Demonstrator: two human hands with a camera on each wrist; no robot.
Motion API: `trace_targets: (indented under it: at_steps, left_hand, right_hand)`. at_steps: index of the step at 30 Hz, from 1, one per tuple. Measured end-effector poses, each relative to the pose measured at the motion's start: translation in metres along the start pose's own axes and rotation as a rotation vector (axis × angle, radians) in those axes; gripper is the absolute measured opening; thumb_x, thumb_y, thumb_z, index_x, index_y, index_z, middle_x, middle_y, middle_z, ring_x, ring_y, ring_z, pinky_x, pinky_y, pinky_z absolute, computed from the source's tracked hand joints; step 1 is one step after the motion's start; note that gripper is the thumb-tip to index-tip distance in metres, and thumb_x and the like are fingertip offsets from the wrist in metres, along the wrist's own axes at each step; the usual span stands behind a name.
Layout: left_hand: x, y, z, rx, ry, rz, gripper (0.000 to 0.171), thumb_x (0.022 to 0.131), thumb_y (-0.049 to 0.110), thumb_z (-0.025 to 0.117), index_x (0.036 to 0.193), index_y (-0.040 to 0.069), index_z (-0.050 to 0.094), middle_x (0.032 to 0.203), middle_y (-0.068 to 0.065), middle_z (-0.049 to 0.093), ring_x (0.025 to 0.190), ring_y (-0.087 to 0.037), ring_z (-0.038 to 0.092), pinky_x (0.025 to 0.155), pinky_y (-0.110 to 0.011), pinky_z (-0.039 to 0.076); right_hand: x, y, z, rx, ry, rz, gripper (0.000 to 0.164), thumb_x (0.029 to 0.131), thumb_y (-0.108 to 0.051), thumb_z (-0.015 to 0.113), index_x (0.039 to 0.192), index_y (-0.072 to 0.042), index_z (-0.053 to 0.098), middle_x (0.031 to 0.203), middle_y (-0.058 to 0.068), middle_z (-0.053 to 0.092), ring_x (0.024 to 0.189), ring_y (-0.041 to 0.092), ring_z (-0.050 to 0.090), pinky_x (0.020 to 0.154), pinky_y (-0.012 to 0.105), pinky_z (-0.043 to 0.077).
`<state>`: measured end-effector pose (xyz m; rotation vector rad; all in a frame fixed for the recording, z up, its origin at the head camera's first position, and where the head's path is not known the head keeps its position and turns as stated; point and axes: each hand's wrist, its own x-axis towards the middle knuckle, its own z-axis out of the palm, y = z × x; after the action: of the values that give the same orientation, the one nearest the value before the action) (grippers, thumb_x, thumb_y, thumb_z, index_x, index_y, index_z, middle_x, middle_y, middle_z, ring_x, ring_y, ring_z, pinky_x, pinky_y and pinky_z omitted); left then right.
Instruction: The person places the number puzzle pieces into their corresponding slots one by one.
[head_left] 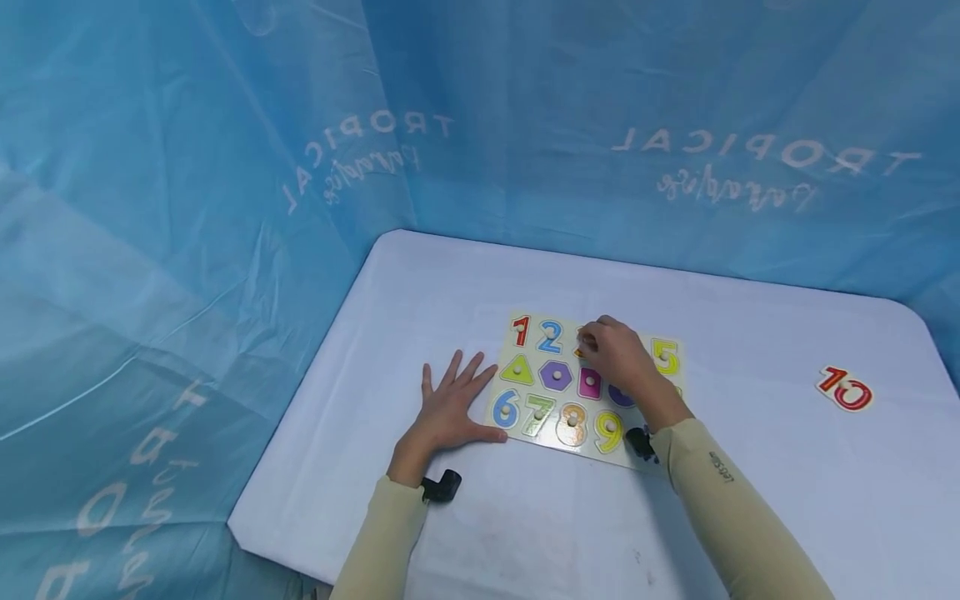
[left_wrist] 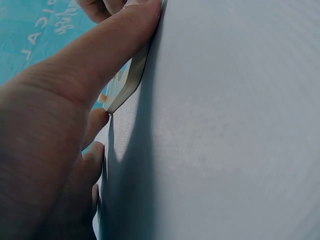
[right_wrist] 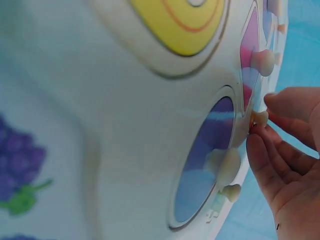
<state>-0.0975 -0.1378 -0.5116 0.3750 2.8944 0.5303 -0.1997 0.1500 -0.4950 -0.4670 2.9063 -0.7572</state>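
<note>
A wooden number puzzle board with knobbed pieces lies on the white table. My left hand rests with spread fingers at its left side, the thumb along the lower left corner; in the left wrist view the thumb lies against the board's edge. Over the top row, between the blue 2 and the yellow 5, my right hand pinches the small knob of an orange number piece, mostly hidden by the fingers. A purple oval piece sits close by.
A loose red 10 piece lies on the table to the right. Near the board's lower right, a recess shows printed grapes. Blue printed sheeting hangs behind and to the left of the table.
</note>
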Motion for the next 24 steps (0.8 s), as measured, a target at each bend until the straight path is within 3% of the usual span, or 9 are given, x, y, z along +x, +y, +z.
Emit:
trace_targets:
  at_steps: [10, 16, 24]
  left_hand:
    - [0.000, -0.001, 0.005, -0.010, 0.005, -0.014, 0.111, 0.060, 0.076, 0.072, 0.152, 0.033, 0.027, 0.160, 0.006, 0.011, 0.146, -0.025, -0.006, 0.106, -0.063, -0.013]
    - [0.001, -0.001, 0.006, -0.011, 0.003, -0.006, 0.111, 0.060, 0.077, 0.071, 0.152, 0.033, 0.026, 0.160, 0.007, 0.011, 0.146, -0.024, -0.007, 0.106, -0.063, -0.014]
    - [0.003, -0.002, 0.006, 0.006, -0.001, -0.006, 0.112, 0.059, 0.078, 0.070, 0.153, 0.034, 0.026, 0.160, 0.007, 0.010, 0.145, -0.023, -0.009, 0.106, -0.063, -0.013]
  right_hand:
    - [-0.002, -0.002, -0.006, -0.005, -0.053, 0.026, 0.034, 0.095, -0.024, 0.060, 0.122, -0.003, 0.062, 0.108, 0.010, 0.058, 0.095, 0.025, 0.056, 0.089, 0.044, 0.048]
    - [-0.007, 0.004, -0.016, -0.012, -0.004, 0.077, 0.032, 0.095, -0.023, 0.058, 0.120, -0.004, 0.063, 0.111, 0.011, 0.058, 0.100, 0.028, 0.057, 0.090, 0.048, 0.047]
    - [-0.017, 0.022, -0.025, -0.038, 0.039, 0.133, 0.035, 0.094, -0.026, 0.061, 0.123, -0.006, 0.062, 0.123, 0.015, 0.055, 0.121, 0.037, 0.047, 0.101, 0.055, 0.038]
